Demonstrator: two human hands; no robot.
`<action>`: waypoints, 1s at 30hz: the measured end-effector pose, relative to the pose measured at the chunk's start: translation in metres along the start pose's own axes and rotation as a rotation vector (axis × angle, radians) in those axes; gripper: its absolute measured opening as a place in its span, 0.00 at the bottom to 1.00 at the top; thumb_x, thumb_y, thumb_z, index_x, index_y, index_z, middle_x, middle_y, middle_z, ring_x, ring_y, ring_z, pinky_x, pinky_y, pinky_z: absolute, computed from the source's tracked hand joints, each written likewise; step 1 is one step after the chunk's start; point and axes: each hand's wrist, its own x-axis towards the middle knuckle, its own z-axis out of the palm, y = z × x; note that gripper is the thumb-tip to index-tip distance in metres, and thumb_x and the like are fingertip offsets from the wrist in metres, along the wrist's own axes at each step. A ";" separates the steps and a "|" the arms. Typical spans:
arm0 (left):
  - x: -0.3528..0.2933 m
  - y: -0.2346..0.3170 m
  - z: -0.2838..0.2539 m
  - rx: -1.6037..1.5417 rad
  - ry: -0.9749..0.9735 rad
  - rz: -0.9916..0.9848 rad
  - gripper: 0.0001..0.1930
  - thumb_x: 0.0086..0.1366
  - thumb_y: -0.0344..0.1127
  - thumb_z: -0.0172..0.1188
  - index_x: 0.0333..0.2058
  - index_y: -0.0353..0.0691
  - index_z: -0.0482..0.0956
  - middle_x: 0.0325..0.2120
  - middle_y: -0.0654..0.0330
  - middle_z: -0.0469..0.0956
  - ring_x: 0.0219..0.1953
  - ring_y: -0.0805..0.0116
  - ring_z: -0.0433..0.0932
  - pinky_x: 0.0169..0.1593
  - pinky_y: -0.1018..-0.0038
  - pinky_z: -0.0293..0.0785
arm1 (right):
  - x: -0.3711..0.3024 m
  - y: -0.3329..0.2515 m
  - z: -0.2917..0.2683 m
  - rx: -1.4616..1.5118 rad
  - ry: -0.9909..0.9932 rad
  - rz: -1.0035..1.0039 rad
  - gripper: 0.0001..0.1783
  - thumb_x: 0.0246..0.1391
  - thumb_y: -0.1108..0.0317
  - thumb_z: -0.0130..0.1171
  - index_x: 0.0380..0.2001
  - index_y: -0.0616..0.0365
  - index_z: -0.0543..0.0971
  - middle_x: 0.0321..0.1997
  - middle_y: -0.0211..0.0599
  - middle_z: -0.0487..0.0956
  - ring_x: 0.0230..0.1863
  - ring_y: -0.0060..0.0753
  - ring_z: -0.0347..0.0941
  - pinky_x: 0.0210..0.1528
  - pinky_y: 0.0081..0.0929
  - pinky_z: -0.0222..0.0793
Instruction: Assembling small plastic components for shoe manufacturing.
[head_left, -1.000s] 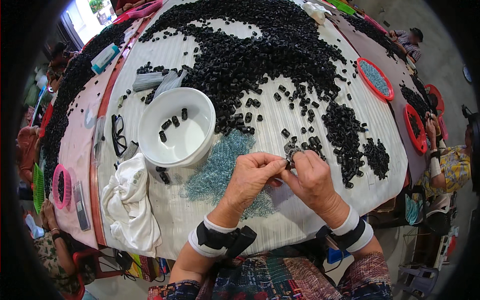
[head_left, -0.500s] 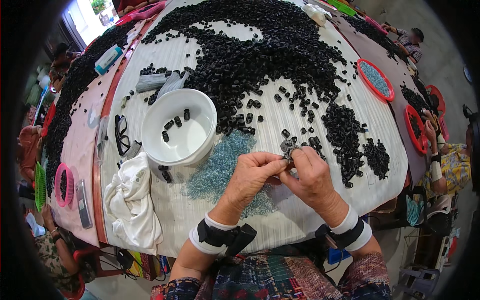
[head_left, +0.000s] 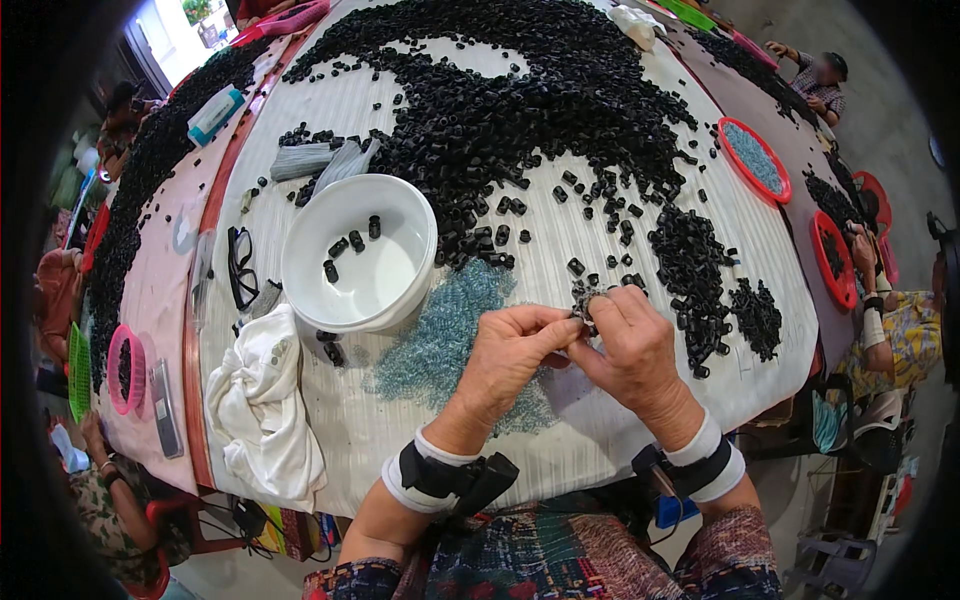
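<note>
My left hand (head_left: 512, 352) and my right hand (head_left: 638, 348) meet over the table, fingertips pinched together. Something small and dark sits between them, too hidden by the fingers to make out. Just beyond the right fingertips lie a few loose black cylindrical plastic parts (head_left: 576, 267). Beside and under my left wrist spreads a heap of small translucent bluish rings (head_left: 425, 350). A white plastic bowl (head_left: 300, 300) stands to the left of the heap, with several black parts (head_left: 356, 241) on its bottom.
A large pile of black parts (head_left: 530, 120) covers the far table; smaller piles (head_left: 690, 275) lie to the right. At left are a white cloth (head_left: 265, 400), eyeglasses (head_left: 241, 268) and bundled grey strips (head_left: 305, 160). A red basket (head_left: 752, 158) holds bluish pieces. Other people sit around the tables.
My right hand has shifted slightly right and up, its fingers curling further over the small thing. The left hand stays nearly in place, still pinching.
</note>
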 end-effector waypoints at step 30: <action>-0.001 0.001 -0.002 0.032 -0.099 0.004 0.11 0.62 0.36 0.59 0.35 0.32 0.80 0.27 0.61 0.80 0.28 0.76 0.78 0.31 0.80 0.77 | -0.011 -0.001 0.000 0.082 0.091 -0.003 0.12 0.35 0.71 0.65 0.21 0.59 0.70 0.19 0.37 0.68 0.22 0.40 0.68 0.24 0.33 0.67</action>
